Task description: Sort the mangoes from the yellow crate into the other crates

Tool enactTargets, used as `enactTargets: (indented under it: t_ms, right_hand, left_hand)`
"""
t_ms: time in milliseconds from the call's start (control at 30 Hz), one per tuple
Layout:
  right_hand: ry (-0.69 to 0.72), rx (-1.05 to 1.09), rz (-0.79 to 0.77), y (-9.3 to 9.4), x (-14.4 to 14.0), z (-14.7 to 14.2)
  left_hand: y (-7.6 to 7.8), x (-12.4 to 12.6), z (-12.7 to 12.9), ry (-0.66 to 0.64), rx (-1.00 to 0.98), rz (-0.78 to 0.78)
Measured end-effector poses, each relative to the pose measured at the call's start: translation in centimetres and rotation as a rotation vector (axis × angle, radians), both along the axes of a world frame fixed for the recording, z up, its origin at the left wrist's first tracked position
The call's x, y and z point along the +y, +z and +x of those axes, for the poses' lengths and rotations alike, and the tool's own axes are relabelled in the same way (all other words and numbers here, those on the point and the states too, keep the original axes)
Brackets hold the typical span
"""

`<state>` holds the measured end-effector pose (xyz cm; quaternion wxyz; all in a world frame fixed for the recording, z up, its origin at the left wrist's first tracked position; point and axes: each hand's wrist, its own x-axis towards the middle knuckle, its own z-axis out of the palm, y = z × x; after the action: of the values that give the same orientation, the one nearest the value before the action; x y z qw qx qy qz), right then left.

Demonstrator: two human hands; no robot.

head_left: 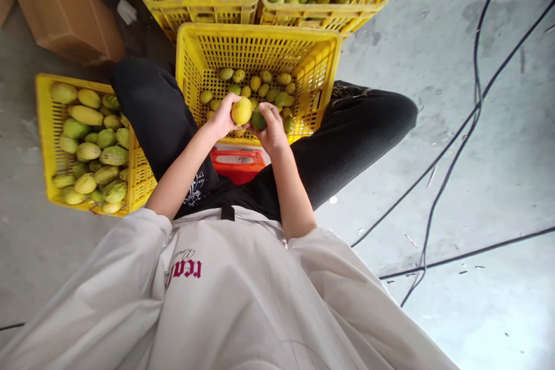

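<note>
My left hand (223,117) is closed around a yellow lemon (241,111). Beside it, my right hand (273,127) grips a dark green lemon (258,119), and the two fruits are close together. Both hands are over the near part of a yellow plastic crate (260,37) between my knees. Several small yellow and green lemons (263,90) are scattered on that crate's bottom, some of them hidden behind my hands.
Two yellow crates (208,11) (329,11) full of lemons stand beyond. Another filled crate (143,176) sits by my left leg. A red plastic seat (238,172) is beneath me. Cardboard boxes (65,6) lie at the upper left; black cables (455,150) cross the floor at right.
</note>
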<state>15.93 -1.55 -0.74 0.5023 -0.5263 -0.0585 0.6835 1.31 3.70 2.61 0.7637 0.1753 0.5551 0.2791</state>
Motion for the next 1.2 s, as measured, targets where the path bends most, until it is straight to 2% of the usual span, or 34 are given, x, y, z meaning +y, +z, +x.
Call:
enactTargets:
  t_ms: [133, 233, 333, 467, 633, 767, 900, 1000, 1200]
  right_hand:
    - [-0.081, 0.049, 0.011, -0.5, 0.6, 0.3]
    - [-0.140, 0.037, 0.016, -1.2, 0.7, 0.5]
    - [-0.122, -0.004, 0.038, -1.3, 0.5, 0.3]
    - [-0.061, -0.043, 0.090, -0.4, 0.1, 0.1]
    - [-0.047, -0.052, 0.086, 0.6, -0.1, -0.1]
    - [-0.054, -0.060, 0.057, 0.5, 0.0, -0.1]
    - [-0.088, -0.040, 0.036, 0.2, 0.3, 0.4]
    - [-0.086, -0.001, 0.050, -0.3, 0.6, 0.7]
    - [-0.096, -0.042, 0.108, -1.0, 0.6, 0.9]
  left_hand:
    - [-0.2, 0.2, 0.0, 0.089, 0.017, -0.052]
    - [0.2, -0.1, 0.2, 0.062, 0.136, 0.019]
    - [0.9, -0.3, 0.3, 0.029, 0.212, 0.047]
    - [1.5, -0.6, 0.5, -0.034, 0.171, 0.055]
    - [1.4, -0.9, 0.8, -0.131, 0.162, 0.054]
    - [2.0, -0.6, 0.9, -0.112, 0.185, 0.032]
    - [3.0, -0.3, 0.8, -0.076, 0.052, -0.025]
    - [2.6, -0.2, 0.6, -0.098, 0.082, 0.042]
    - [0.5, -0.3, 0.1, -0.193, 0.163, 0.183]
